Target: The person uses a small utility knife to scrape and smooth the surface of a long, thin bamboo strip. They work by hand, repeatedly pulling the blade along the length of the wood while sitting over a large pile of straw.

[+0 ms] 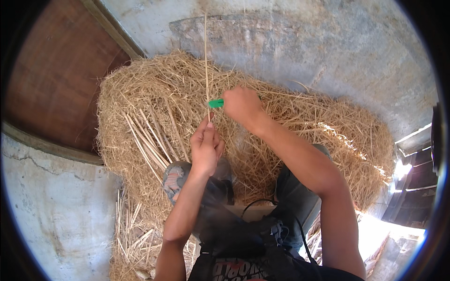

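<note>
A long, thin, pale strip (pixel 206 56), like split bamboo or cane, stands out away from me above the straw pile. My left hand (pixel 206 143) pinches its near end between thumb and fingers. Just beyond those fingertips, my right hand (pixel 242 107) is closed around a narrow green tool (pixel 216 103). The green end reaches the strip's side and seems to touch it. My right fist hides the rest of the tool, so its kind is unclear. By my left knee lies a bundle of similar pale strips (pixel 149 140) on the straw.
A large heap of dry straw and shavings (pixel 328 126) spreads in front of me and to both sides. Behind it rises a stained grey wall (pixel 300 42). At the left is a brown wooden panel (pixel 65 70). More loose strips (pixel 125 229) lie at the lower left.
</note>
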Motion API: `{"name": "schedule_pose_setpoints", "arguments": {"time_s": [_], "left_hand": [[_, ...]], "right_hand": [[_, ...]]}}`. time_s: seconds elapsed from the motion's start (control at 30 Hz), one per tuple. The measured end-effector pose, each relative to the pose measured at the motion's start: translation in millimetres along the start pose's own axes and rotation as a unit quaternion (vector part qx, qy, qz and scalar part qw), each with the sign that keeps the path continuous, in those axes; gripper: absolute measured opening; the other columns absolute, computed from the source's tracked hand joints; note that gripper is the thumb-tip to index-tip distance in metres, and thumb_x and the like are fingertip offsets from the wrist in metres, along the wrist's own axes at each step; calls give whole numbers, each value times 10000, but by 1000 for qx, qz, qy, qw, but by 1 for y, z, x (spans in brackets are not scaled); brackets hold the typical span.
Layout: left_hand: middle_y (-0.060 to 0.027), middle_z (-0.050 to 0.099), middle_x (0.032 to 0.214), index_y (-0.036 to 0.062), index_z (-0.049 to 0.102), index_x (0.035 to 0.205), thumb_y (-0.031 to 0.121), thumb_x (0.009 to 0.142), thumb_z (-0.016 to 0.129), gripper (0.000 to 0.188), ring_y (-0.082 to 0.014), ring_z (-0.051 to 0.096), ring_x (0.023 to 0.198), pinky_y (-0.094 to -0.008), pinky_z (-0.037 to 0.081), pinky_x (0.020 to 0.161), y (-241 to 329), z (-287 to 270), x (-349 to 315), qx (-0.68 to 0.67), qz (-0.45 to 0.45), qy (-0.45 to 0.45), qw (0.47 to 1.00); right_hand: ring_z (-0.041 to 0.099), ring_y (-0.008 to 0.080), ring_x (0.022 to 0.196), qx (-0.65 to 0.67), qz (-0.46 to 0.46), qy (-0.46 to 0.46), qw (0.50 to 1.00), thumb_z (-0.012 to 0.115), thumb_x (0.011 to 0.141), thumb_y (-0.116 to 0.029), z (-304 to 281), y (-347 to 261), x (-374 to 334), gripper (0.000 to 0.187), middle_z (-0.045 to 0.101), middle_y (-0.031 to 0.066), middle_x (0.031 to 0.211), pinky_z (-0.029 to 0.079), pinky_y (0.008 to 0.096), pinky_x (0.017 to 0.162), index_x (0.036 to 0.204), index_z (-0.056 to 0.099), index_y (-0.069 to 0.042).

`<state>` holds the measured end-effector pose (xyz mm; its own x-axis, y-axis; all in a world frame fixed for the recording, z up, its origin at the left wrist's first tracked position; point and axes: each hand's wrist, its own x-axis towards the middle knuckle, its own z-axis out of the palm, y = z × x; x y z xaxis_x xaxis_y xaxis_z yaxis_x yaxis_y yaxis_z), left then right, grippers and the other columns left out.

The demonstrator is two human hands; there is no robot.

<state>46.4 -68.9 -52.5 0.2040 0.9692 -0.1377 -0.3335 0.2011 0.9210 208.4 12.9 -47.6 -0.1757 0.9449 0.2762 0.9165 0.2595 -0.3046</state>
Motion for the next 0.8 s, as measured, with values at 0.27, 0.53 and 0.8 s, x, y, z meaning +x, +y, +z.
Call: {"name": "schedule_pose_setpoints", "arguments": {"time_s": [0.27, 0.53, 0.8], "left_hand": [[60, 309, 621, 8, 399, 1502, 201, 1104, 415, 443, -45, 247, 436, -222, 234, 393, -6, 2, -6, 28, -31, 12, 999], [63, 312, 633, 39, 445, 1451, 176, 1095, 378, 387, -48, 264, 432, -226, 235, 382, -6, 8, -6, -49, -94, 14, 994], [69, 360, 643, 73, 445, 1445, 209, 1105, 365, 375, -36, 281, 400, -191, 251, 332, 7, -14, -3, -258, -157, -72, 951]], "right_hand": [[719, 362, 691, -20, 15, 33, 999, 622, 846, -137, 17, 11, 8, 180, 694, 210, 751, 566, 472, 594, 744, 712, -19], [733, 340, 792, -38, 37, -14, 998, 602, 870, -179, 24, 20, 19, 211, 728, 168, 875, 579, 462, 663, 767, 738, -54], [705, 377, 790, 129, 36, -95, 986, 733, 728, -98, 23, 23, 19, 121, 691, 220, 822, 574, 469, 731, 790, 725, 6]]}}
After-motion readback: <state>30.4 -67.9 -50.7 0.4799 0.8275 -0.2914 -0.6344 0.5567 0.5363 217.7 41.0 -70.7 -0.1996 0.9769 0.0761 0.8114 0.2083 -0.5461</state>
